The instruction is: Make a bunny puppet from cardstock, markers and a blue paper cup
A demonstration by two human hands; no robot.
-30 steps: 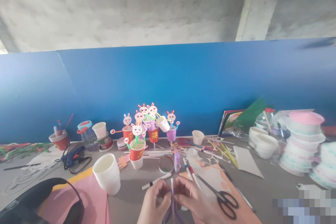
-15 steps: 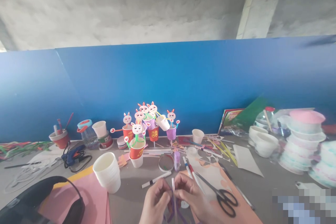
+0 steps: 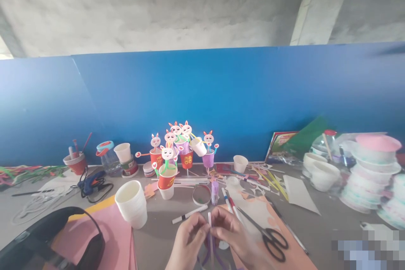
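At the near edge of the table, my left hand (image 3: pixel 190 235) and my right hand (image 3: pixel 230 232) come together, thumbs and fingers pinched around a pale, upright straw (image 3: pixel 210 220). A fuzzy purple pipe cleaner (image 3: pixel 218 258) hangs below the fingers beside the straw, its ends spread apart. How the two are joined is hidden behind the fingers. Just beyond my left hand lies a white marker (image 3: pixel 190 214). Black-handled scissors (image 3: pixel 274 242) rest on orange paper (image 3: pixel 286 242) to the right of my right hand.
Paper-cup rabbit figures (image 3: pixel 167 173) stand ahead, near a tape roll (image 3: pixel 201 195) and a purple glue stick (image 3: pixel 214 193). Stacked white cups (image 3: pixel 131 204), pink paper (image 3: pixel 117 236) and a black headset-like object (image 3: pixel 31 240) are on the left. Decorated bowls (image 3: pixel 363 181) stand at right.
The view has shifted slightly, so most things sit a little further right. Both hands keep their pinch on the straw, with barely any movement.
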